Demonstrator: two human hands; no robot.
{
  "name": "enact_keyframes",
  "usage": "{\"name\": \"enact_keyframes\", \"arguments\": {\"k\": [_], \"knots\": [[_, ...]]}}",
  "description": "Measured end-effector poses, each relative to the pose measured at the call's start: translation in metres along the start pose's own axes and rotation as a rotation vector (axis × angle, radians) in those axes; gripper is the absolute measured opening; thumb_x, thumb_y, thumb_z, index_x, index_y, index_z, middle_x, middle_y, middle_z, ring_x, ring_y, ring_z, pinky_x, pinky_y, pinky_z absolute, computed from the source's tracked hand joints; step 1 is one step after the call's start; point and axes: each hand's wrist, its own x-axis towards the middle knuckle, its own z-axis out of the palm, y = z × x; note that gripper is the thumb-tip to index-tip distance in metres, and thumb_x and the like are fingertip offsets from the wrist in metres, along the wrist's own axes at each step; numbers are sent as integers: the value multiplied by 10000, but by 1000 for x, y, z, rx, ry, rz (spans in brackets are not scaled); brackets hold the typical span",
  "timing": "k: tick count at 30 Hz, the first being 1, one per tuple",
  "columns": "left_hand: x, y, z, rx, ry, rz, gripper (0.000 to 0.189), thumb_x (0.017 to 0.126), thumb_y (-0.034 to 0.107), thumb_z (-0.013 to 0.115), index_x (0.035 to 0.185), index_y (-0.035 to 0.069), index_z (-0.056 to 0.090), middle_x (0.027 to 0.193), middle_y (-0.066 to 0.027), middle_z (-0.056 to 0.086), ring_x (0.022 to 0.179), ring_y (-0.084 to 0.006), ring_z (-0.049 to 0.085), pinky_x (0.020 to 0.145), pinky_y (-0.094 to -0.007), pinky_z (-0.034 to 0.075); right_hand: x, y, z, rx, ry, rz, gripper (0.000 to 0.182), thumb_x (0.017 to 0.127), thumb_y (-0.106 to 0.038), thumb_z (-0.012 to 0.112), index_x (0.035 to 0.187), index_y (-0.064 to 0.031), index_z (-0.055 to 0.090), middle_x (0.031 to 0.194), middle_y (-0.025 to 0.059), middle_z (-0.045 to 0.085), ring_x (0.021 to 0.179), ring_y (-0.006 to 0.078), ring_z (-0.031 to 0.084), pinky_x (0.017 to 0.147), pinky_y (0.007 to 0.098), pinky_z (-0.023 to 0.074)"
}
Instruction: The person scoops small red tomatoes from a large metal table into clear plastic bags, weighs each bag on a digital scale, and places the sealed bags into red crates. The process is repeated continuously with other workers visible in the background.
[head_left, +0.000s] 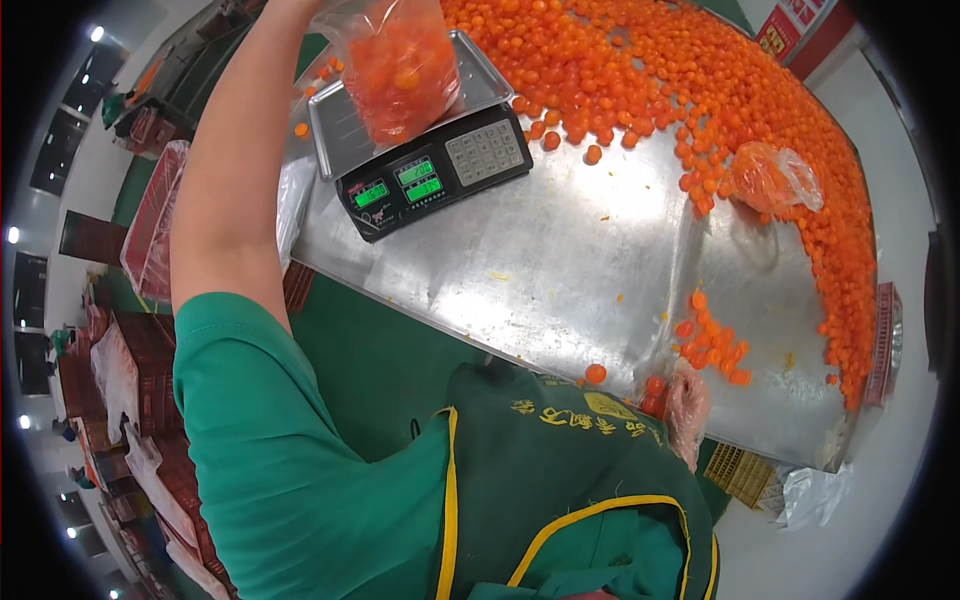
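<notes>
My left arm (225, 180) reaches up past the left side of a digital scale (442, 176); its hand is out of view beyond the top edge. On the scale's metal pan (480, 71) stands a clear plastic bag (405, 75) filled with orange balls that look like salted egg yolks. The bag's upper end runs out of the picture near my wrist. What appears to be my right hand (686, 412), in a clear plastic glove, is at the metal table's near edge, partly hidden by my apron. A few redder yolks (654, 397) lie against it; whether it grips any is unclear.
A large heap of yolks (600, 60) covers the far and right parts of the metal table (525, 277). A filled bag (772, 178) rests on the heap. A loose cluster (712, 341) lies nearer me. Stacked dark red crates (146, 367) stand to the left.
</notes>
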Motion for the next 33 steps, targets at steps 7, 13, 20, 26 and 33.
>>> {"name": "enact_keyframes", "arguments": {"k": [7, 13, 20, 26, 33], "knots": [[-1, -11, -7, -10, -72, -97, 395, 637, 416, 807, 870, 97, 796, 900, -148, 744, 903, -304, 701, 805, -399, 555, 5, -15, -5, -18, -26, 0, 124, 909, -29, 593, 991, 2, 680, 881, 156, 679, 801, 265, 659, 783, 334, 516], [-11, -8, 0, 79, 41, -71, 383, 645, 441, 794, 811, 96, 798, 932, -174, 725, 1020, -342, 628, 864, -432, 534, 3, -10, -1, -45, 17, -58, 124, 899, -30, 581, 967, -10, 682, 842, 166, 672, 772, 292, 659, 724, 367, 511], [-16, -2, -11, 62, -22, -113, 479, 686, 545, 779, 804, 80, 786, 854, -176, 725, 938, -344, 661, 845, -442, 542, 2, -4, 0, -5, -3, 21, 115, 914, -83, 583, 940, -12, 669, 837, 188, 655, 763, 327, 646, 722, 382, 508], [-75, 52, -33, -454, 414, 154, 288, 760, 240, 769, 935, 14, 740, 945, -155, 712, 866, -266, 691, 790, -344, 539, 4, 8, 4, -51, 31, -49, 109, 909, -95, 597, 937, -14, 664, 855, 176, 666, 783, 337, 652, 734, 392, 516], [-345, 225, 129, -687, -761, 1056, 579, 816, -16, 619, 1352, 194, 553, 1333, -181, 562, 1108, -348, 621, 884, -427, 530, 4, 14, 5, -1, 40, -37, 110, 894, -74, 610, 965, -20, 674, 852, 164, 668, 774, 305, 655, 730, 378, 515]]}}
